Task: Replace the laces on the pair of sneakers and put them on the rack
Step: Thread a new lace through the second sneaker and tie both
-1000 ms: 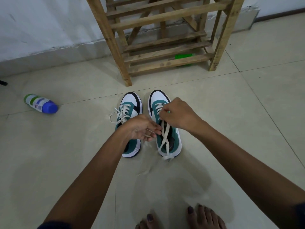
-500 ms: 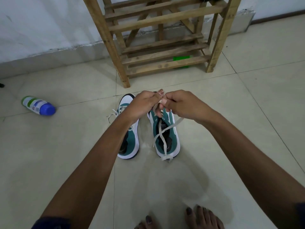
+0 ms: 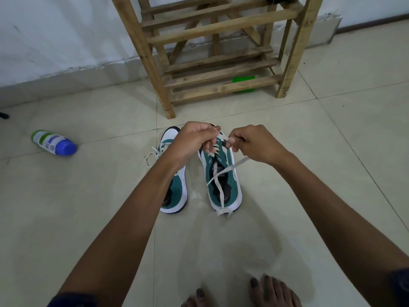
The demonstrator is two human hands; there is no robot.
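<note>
Two teal-and-white sneakers stand side by side on the tiled floor, toes toward the wooden rack (image 3: 223, 89). The left sneaker (image 3: 174, 196) is laced, its bow trailing to the left. The right sneaker (image 3: 225, 176) is only laced near the toe. Its white lace (image 3: 218, 185) runs loose down the tongue and over the heel. My left hand (image 3: 194, 142) and my right hand (image 3: 254, 145) hover over the right sneaker's toe, each pinching a stretch of that lace. One strand stretches from my right hand across the shoe's opening.
A white bottle with a blue cap (image 3: 54, 142) lies on the floor at the left. A green object (image 3: 243, 82) sits under the rack's lowest shelf. Bare toes (image 3: 272, 289) show at the bottom edge. A white wall stands behind the rack.
Both hands rose from the middle of the right sneaker to above its toe, pulling the lace up. In the last half second they drew slightly apart.
</note>
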